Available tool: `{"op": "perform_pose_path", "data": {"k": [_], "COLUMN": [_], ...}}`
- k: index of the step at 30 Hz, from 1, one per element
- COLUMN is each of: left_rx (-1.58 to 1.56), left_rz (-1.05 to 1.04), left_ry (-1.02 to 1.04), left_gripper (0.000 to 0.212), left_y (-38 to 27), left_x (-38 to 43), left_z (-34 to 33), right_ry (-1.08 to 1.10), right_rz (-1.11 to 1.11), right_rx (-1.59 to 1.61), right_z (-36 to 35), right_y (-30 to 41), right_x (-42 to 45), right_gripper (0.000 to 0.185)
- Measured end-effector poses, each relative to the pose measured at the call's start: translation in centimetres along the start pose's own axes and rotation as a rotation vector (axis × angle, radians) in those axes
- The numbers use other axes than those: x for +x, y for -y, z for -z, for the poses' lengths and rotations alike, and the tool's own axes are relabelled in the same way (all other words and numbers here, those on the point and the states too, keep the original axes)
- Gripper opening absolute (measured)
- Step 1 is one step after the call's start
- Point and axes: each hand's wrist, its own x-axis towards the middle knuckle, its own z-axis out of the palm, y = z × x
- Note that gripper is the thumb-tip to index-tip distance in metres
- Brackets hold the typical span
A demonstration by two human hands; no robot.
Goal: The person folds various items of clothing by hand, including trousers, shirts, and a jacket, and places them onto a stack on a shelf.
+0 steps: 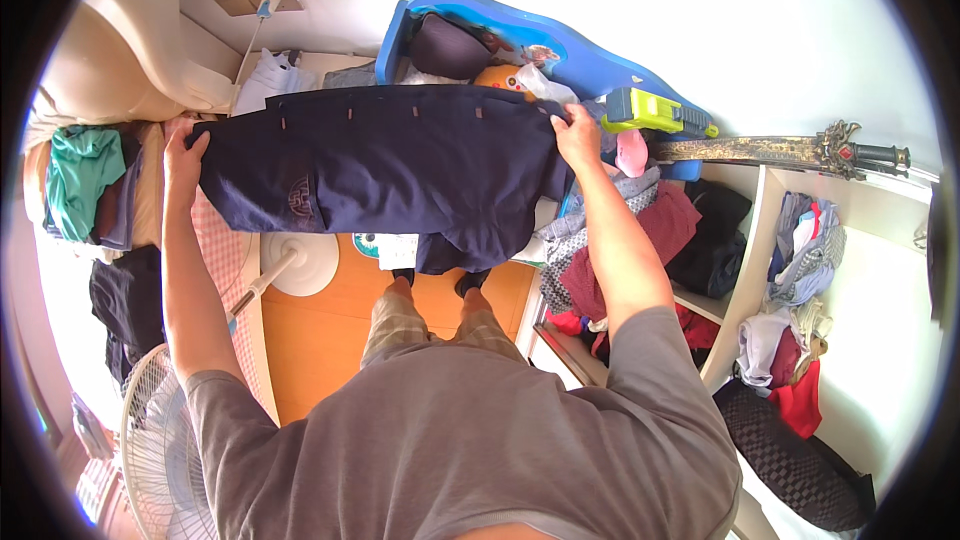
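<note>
A dark navy cloth garment [390, 165], with several small tabs along its upper edge and an embroidered emblem near its left part, is stretched out in the air before me. My left hand [185, 157] grips its left end between thumb and fingers. Its upper right corner is pinched in my right hand [577, 136]. The garment hangs sideways between both hands, with a loose part drooping below at the right. Behind it, partly hidden, is a blue bed headboard or similar panel [517, 15] with an orange plush toy [499, 78] and a dark moulded cup-shaped item [448, 47].
At left are a green cloth [86, 180] on folded clothes and a standing fan [161, 450] with a white round base [300, 262]. At right, patterned clothes [622, 247] are heaped beside open shelves [750, 232]. An ornate toy-like sword [795, 150] and yellow-green toy [656, 112] lie above.
</note>
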Motion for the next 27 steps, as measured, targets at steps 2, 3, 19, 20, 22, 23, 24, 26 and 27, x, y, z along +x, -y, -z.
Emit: {"op": "perform_pose_path", "data": {"k": [2, 3, 19, 20, 22, 23, 24, 26, 27], "left_rx": [0.095, 0.182, -0.157, -0.185, -0.214, -0.246, -0.248, -0.264, -0.267], "left_rz": [-0.023, -0.059, 0.098, 0.105, 0.093, 0.086, 0.084, 0.039, 0.039], "left_ry": [-0.015, -0.034, 0.103, 0.11, 0.126, 0.134, 0.137, 0.101, 0.102], "left_gripper": [0.03, 0.032, 0.019, 0.019, 0.018, 0.018, 0.018, 0.017, 0.017], "left_y": [2.0, 2.7, 2.5, 2.6, 2.7, 2.6, 2.6, 3.1, 3.3], "left_x": [1.0, 1.4, 1.1, 1.2, 1.5, 1.6, 1.6, 1.8, 2.1], "left_z": [0.0, -0.1, -0.1, -0.2, -0.4, -0.5, -0.7, -0.8, -0.7], "right_ry": [0.0, -0.039, 0.473, 0.523, 0.461, 0.405, 0.401, 0.377, 0.374], "right_rz": [-0.053, -0.049, -0.732, -0.717, -0.889, -1.055, -1.055, -1.019, -1.018], "right_rx": [-0.143, -0.207, 1.113, 1.205, 1.202, 1.189, 1.19, 1.388, 1.385], "right_z": [-0.6, -0.7, -7.7, -7.8, -7.7, -7.5, -6.9, -5.6, -5.2], "right_y": [2.3, 3.1, -0.8, -0.5, 0.2, 0.5, 0.7, 0.9, 1.1], "right_x": [-0.4, -0.6, -27.1, -27.2, -27.0, -26.9, -27.1, -27.5, -27.4], "right_gripper": [0.041, 0.04, 0.054, 0.049, 0.045, 0.042, 0.042, 0.04, 0.04]}}
